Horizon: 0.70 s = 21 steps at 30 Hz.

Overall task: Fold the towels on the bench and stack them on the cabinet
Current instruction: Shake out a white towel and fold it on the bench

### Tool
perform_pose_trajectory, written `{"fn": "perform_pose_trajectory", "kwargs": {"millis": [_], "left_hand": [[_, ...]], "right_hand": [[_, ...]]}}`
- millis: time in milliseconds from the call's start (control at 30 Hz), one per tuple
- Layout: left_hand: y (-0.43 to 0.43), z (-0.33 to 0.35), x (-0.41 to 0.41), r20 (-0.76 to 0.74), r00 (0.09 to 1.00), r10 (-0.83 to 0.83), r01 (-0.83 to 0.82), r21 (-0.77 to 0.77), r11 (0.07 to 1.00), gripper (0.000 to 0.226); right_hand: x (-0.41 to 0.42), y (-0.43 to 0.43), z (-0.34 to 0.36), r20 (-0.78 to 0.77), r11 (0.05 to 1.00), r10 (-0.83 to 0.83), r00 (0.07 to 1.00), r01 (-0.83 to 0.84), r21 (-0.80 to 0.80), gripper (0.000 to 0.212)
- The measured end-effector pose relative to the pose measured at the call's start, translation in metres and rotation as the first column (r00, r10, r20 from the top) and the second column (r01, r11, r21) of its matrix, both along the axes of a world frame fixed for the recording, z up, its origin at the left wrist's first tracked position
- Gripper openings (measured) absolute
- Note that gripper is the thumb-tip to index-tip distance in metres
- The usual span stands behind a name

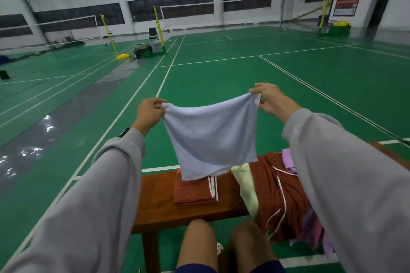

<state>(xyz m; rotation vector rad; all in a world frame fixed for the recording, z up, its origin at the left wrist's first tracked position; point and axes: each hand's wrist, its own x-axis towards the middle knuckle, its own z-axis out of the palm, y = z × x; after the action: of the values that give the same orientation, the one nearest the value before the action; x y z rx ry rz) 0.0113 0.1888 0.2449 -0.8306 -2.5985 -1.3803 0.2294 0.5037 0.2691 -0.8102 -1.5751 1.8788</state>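
Note:
A pale lavender towel [211,137] hangs spread in the air above the wooden bench [157,201]. My left hand [149,115] pinches its upper left corner, and my right hand [271,101] pinches its upper right corner. Below it a folded rust-orange towel [192,193] with white stripes lies flat on the bench. To the right sits a loose heap: a dark red towel [275,193] with white trim, a pale yellow towel [245,186] and purple cloth [288,159]. No cabinet is in view.
My bare knees [221,244] are close to the bench's near edge. Green court floor with white lines stretches beyond. Yellow net posts [158,26], a chair [153,35] and bags stand far off at the back.

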Motion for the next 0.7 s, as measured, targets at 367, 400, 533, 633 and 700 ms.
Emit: {"fn": "perform_pose_trajectory", "kwargs": {"millis": [367, 400, 533, 633, 700], "left_hand": [[0.011, -0.001, 0.002, -0.277, 0.958, 0.078, -0.124, -0.152, 0.981, 0.016], [0.014, -0.002, 0.005, -0.287, 0.954, 0.092, -0.143, -0.163, 0.976, 0.017], [0.023, -0.001, 0.015, -0.305, 0.944, 0.127, -0.194, -0.202, 0.960, 0.023], [0.025, 0.002, 0.015, -0.331, 0.934, 0.137, -0.204, -0.179, 0.962, 0.027], [0.027, 0.004, 0.013, -0.351, 0.927, 0.127, -0.196, -0.167, 0.966, 0.029]], "right_hand": [[0.018, 0.009, -0.009, 0.609, 0.428, -0.336, 0.719, -0.459, 0.778, 0.013], [0.019, 0.003, -0.009, 0.607, 0.393, -0.366, 0.706, -0.474, 0.788, 0.017], [0.015, -0.011, -0.012, 0.595, 0.314, -0.454, 0.663, -0.505, 0.804, 0.025], [0.010, -0.014, -0.010, 0.587, 0.275, -0.491, 0.643, -0.525, 0.805, 0.014], [0.010, -0.013, -0.009, 0.574, 0.254, -0.504, 0.646, -0.524, 0.813, 0.009]]}}
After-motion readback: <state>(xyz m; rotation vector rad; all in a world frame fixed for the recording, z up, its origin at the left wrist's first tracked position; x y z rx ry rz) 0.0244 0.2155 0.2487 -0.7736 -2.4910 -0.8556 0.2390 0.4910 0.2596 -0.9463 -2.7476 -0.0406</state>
